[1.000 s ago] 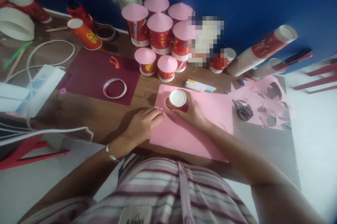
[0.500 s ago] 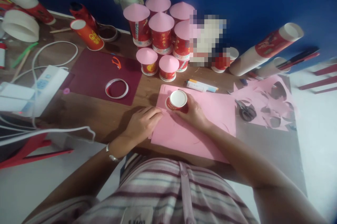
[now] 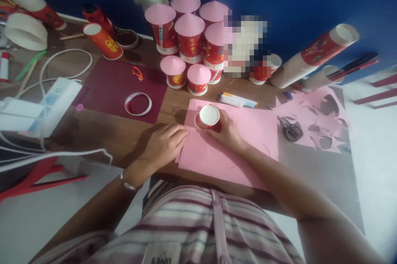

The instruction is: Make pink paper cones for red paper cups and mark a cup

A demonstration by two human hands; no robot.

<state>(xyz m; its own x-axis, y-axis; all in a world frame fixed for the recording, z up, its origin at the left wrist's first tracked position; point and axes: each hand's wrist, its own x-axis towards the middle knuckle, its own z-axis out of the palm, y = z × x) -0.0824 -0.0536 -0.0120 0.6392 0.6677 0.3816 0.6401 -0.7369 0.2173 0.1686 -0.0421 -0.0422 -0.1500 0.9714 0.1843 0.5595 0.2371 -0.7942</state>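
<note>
In the head view, the right hand [image 3: 228, 135] grips a red paper cup [image 3: 209, 115] standing on pink sheets [image 3: 226, 165]. The left hand [image 3: 166, 146], apart, curls at the sheets' left edge; whether it pinches them I cannot tell.

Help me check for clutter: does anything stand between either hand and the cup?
Nothing visible does. The right hand holds the cup on its right side; between the left hand and the cup, only flat pink paper shows.
</note>
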